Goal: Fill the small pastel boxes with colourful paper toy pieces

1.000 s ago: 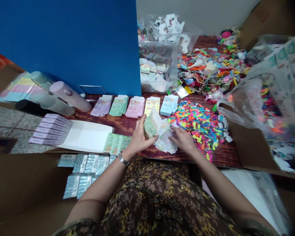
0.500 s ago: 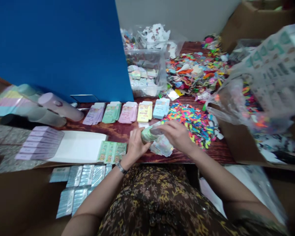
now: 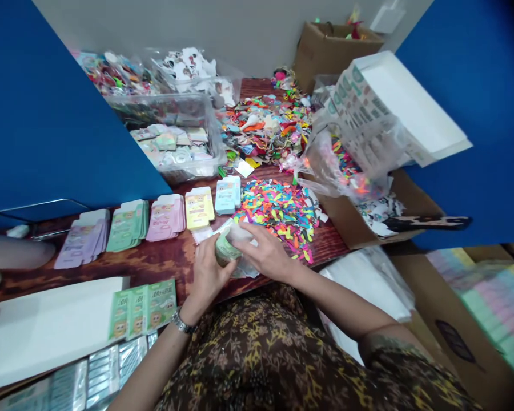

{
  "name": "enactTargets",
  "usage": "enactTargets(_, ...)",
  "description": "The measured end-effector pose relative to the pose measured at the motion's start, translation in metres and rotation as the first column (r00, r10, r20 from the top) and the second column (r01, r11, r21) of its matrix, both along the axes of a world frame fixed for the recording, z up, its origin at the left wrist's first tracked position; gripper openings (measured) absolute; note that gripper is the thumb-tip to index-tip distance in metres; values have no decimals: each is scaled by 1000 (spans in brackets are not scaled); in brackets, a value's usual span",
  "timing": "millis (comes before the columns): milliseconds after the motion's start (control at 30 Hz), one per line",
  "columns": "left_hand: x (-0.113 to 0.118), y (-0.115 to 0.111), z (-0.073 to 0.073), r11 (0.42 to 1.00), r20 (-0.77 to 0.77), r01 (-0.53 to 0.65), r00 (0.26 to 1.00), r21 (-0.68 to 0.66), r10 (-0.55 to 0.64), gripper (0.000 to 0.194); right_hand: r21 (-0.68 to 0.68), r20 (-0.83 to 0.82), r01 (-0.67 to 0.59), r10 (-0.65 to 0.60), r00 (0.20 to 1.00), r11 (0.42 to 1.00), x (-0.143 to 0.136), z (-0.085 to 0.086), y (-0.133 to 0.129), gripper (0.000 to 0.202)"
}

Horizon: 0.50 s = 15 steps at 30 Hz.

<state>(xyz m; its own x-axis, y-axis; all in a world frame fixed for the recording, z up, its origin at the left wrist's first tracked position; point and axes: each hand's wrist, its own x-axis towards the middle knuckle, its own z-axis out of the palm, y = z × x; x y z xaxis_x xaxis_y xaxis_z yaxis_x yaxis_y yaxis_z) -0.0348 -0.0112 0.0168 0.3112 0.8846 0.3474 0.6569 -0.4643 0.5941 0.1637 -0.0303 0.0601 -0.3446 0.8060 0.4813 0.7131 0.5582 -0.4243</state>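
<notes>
My left hand (image 3: 209, 269) is wrapped round a small green box (image 3: 227, 246), whose upper end faces my other hand. At that end, my right hand (image 3: 261, 249) pinches a whitish, translucent packet (image 3: 239, 233). Under both hands lie some clear plastic packets (image 3: 246, 268), partly covered. Stacks of flat boxes stand in a row behind: purple (image 3: 82, 238), green (image 3: 127, 225), pink (image 3: 166, 217), yellow (image 3: 199, 208) and blue (image 3: 228, 195). Green boxes (image 3: 143, 308) lie side by side on a white tray (image 3: 47, 325).
Small colourful pieces (image 3: 278, 211) are heaped right of the blue stack, with a mixed pile (image 3: 269, 128) behind. Clear bins (image 3: 184, 165) stand back left. An open carton (image 3: 342, 220) with a plastic bag and white box (image 3: 420, 103) is at the right.
The view has swung to the right, so the table items appear further left and more cartons show at the right. The whitish packet is now at the mouth of the green box.
</notes>
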Motion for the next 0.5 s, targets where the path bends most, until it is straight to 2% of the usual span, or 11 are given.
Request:
enactTargets(100,1,2,1,1000,-15,12,1000,3,-12,63,-41,-118,21,-26,993,999,19,-5,-1,27)
enactTargets(167,-3,2,0,1000,-24,6,1000,-14,-6,65,-117,-174,170,-189,966,978,54,-10,0,31)
enactTargets(200,-6,2,-1,1000,-30,-2,1000,-27,1,65,-166,-163,282,-308,937,945,77,-15,0,31)
enactTargets(233,-8,2,-2,999,-35,-9,999,-40,8,66,-219,-114,412,-442,890,885,102,-21,0,31)
enactTargets(300,-11,2,-4,998,-37,-8,999,-57,6,67,-300,101,635,-638,763,712,150,-38,-2,34)
enactTargets(333,-12,2,-5,998,-35,1,999,-58,-3,67,-330,220,702,-672,707,631,170,-47,-3,37)
enactTargets(367,-12,2,-6,998,-32,10,999,-55,-12,68,-349,254,712,-670,697,609,186,-56,-5,38)
enactTargets(400,-11,1,-7,998,-29,20,999,-51,-21,68,-364,285,713,-657,698,599,198,-64,-6,38)
enactTargets(500,-7,1,-8,998,-32,32,999,-48,-34,70,-388,302,678,-609,734,625,214,-79,-10,29)
